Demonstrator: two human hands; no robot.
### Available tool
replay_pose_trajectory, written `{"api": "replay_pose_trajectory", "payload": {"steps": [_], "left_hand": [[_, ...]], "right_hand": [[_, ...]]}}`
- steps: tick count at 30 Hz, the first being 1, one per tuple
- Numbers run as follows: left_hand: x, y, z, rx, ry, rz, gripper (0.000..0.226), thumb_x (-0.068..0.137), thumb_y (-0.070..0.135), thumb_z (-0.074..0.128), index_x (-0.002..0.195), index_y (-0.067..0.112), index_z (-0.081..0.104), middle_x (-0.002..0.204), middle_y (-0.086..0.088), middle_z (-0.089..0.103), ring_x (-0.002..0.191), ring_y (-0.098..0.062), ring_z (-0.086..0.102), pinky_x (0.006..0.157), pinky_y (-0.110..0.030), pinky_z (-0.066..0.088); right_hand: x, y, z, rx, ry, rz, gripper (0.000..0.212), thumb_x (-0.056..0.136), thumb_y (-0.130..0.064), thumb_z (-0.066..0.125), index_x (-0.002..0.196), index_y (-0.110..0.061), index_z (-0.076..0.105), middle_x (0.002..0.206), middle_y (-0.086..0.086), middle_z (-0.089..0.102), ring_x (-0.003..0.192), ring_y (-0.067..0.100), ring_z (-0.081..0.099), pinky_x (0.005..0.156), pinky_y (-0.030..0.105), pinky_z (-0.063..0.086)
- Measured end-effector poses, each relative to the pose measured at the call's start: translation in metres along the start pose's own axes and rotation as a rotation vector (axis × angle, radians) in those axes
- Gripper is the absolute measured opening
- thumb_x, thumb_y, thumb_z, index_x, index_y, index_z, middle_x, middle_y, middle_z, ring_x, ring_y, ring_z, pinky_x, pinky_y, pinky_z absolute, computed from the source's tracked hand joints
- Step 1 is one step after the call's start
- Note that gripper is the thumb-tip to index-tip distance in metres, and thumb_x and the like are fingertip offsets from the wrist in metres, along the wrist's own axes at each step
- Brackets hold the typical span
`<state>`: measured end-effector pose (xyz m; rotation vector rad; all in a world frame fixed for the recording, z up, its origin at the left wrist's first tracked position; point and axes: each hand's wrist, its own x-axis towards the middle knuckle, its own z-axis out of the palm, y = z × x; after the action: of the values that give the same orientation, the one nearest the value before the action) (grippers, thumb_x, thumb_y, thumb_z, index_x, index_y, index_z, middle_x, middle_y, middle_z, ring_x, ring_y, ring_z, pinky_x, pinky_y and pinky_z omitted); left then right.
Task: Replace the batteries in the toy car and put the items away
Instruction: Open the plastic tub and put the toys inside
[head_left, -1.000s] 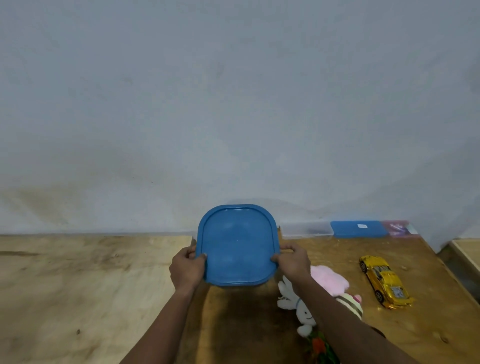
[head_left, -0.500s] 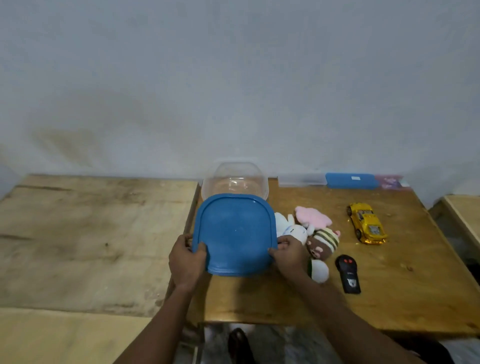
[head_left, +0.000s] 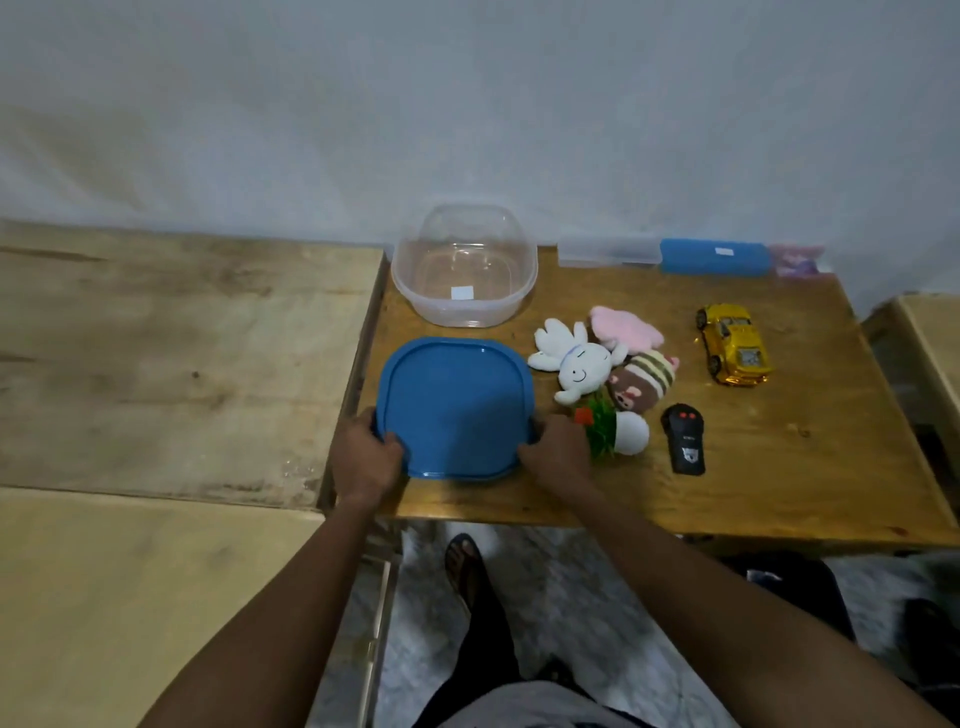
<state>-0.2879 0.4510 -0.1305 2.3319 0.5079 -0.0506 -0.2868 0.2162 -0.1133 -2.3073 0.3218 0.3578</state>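
Two hands on a blue lid lying on the wooden table, left hand and right hand each gripping a near corner, yellow toy car far right, black remote near soft toys, clear box behind the lid.

lid before tub, car right

Both arms extended forward, bare forearms converging toward 12 o'clock. Left hand at 11 o'clock, fingers curled, gripping blue lid at its left edge. Right hand at 1 o'clock, gripping right edge.
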Motion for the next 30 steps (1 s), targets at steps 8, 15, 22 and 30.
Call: {"api": "replay_pose_trajectory", "payload": {"steps": [8, 15, 22, 30], "left_hand": [[0.003, 0.017, 0.02, 0.216, 0.054, -0.129, 0.051, 0.078, 0.027, 0.064, 0.128, 0.019, 0.06, 0.123, -0.017, 0.056, 0.118, -0.04, 0.051, 0.1, -0.054, 0.044], [0.004, 0.088, 0.063, 0.026, -0.01, 0.161, 0.048, 0.082, 0.022, 0.069, 0.129, 0.019, 0.061, 0.129, -0.006, 0.052, 0.121, -0.026, 0.048, 0.104, -0.053, 0.041], [0.02, 0.165, 0.112, 0.054, -0.275, 0.455, 0.048, 0.079, 0.036, 0.075, 0.124, 0.02, 0.066, 0.12, -0.006, 0.056, 0.11, -0.024, 0.055, 0.087, -0.041, 0.05], [0.016, 0.207, 0.156, 0.395, -0.358, 0.43, 0.086, 0.076, 0.056, 0.069, 0.148, 0.02, 0.038, 0.147, -0.012, 0.037, 0.135, -0.036, 0.037, 0.101, -0.051, 0.045]], "right_hand": [[0.006, 0.006, -0.01, -0.009, 0.029, -0.136, 0.017, 0.079, -0.015, 0.065, 0.095, -0.021, 0.068, 0.073, 0.001, 0.061, 0.061, 0.006, 0.048, 0.052, 0.017, 0.037], [0.021, 0.01, -0.063, 0.039, 0.364, -0.192, 0.03, 0.085, -0.016, 0.066, 0.115, -0.014, 0.071, 0.106, 0.002, 0.072, 0.096, 0.015, 0.065, 0.083, 0.023, 0.049], [0.051, 0.045, -0.105, -0.004, 0.577, -0.038, 0.027, 0.081, -0.022, 0.065, 0.107, -0.021, 0.072, 0.101, 0.0, 0.071, 0.092, 0.018, 0.064, 0.072, 0.03, 0.051], [0.043, 0.101, -0.129, -0.058, 0.411, 0.358, 0.055, 0.081, -0.04, 0.063, 0.133, -0.024, 0.053, 0.126, 0.009, 0.055, 0.114, 0.032, 0.054, 0.084, 0.041, 0.05]]}}
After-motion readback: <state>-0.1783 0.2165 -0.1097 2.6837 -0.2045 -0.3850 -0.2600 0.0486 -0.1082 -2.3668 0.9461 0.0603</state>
